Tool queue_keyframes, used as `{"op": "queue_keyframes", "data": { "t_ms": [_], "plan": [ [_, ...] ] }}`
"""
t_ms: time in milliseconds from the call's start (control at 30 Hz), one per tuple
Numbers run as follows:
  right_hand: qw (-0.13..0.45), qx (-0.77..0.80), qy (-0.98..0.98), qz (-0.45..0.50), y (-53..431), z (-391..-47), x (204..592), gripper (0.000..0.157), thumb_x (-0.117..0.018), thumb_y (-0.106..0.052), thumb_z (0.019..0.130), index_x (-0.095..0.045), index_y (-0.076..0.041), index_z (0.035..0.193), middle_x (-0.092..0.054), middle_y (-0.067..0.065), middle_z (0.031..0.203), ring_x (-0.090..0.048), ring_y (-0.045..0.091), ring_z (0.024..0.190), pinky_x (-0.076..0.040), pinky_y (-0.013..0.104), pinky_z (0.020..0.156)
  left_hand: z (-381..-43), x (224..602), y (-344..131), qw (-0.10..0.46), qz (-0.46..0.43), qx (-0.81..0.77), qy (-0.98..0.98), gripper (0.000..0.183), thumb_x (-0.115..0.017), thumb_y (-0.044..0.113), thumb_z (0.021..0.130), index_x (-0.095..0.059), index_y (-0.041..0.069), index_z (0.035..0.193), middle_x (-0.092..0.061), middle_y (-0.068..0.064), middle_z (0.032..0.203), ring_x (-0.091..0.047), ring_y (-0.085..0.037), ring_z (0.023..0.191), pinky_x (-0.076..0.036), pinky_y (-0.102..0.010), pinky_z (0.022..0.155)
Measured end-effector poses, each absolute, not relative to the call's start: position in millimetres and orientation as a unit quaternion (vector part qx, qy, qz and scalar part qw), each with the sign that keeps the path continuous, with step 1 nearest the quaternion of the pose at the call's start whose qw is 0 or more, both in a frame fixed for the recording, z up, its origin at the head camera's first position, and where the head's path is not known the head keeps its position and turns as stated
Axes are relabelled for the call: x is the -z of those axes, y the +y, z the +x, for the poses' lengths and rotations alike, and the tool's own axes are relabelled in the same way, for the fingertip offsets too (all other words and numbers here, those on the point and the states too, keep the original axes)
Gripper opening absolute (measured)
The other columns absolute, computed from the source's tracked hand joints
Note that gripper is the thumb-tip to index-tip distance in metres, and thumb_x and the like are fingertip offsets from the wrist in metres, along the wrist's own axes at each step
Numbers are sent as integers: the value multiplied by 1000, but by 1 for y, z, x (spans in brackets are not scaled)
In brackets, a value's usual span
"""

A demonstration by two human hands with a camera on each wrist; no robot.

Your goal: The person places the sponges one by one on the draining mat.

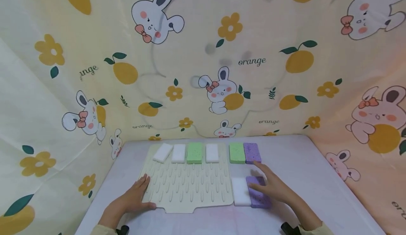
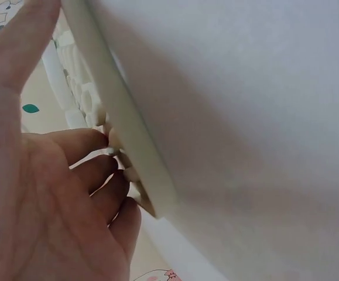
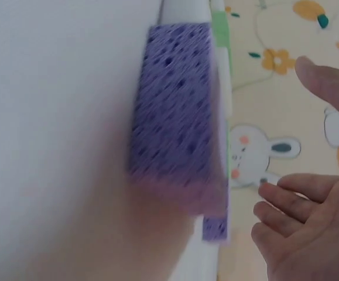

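Note:
A cream pegged board (image 1: 190, 189) lies flat on the table. My left hand (image 1: 134, 194) rests at its front left corner, fingers on the left side and thumb at the front edge. The left wrist view shows fingertips over the board's rim (image 2: 128, 134), by its pegs. My right hand (image 1: 274, 184) hovers with spread, empty fingers over a purple sponge (image 1: 261, 201), partly covering it in the head view. That pitted purple sponge (image 3: 172, 111) is blurred in the right wrist view. A white sponge (image 1: 241, 192) sits against its left side.
Along the board's back lie a tilted white sponge (image 1: 163, 153), another white sponge (image 1: 178, 154), a green sponge (image 1: 194, 153) and a third white sponge (image 1: 212, 153). Right of the board, a green sponge (image 1: 237, 153) adjoins a purple sponge (image 1: 252, 152). Printed cloth (image 1: 190, 51) stands behind the table.

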State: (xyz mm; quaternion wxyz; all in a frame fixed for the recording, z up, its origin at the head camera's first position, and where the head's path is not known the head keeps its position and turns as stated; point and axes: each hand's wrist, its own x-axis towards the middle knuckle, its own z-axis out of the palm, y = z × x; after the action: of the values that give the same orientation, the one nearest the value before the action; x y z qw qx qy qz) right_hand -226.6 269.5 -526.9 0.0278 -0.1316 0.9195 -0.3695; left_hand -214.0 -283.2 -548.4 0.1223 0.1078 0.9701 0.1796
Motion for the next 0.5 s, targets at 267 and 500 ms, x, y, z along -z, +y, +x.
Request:
{"op": "queue_keyframes", "data": {
  "t_ms": [267, 500],
  "plan": [
    [41, 367, 921, -126, 286, -212, 530, 101, -77, -51, 84, -24, -11, 159, -23, 29, 160, -22, 58, 142, -25, 80, 104, -213, 546, -285, 120, 108, -189, 969, 124, -80, 67, 68, -26, -2, 156, -18, -26, 163, -21, -52, 146, -27, -63, 116],
    [59, 362, 919, -145, 294, -206, 539, 108, -77, -52, 83, -19, -1, 159, -24, 29, 159, -19, 56, 144, -19, 76, 109, -213, 548, -282, 133, 89, -198, 967, 125, -79, 68, 68, -24, -1, 157, -16, -25, 164, -18, -53, 146, -25, -65, 116]
  ]
}}
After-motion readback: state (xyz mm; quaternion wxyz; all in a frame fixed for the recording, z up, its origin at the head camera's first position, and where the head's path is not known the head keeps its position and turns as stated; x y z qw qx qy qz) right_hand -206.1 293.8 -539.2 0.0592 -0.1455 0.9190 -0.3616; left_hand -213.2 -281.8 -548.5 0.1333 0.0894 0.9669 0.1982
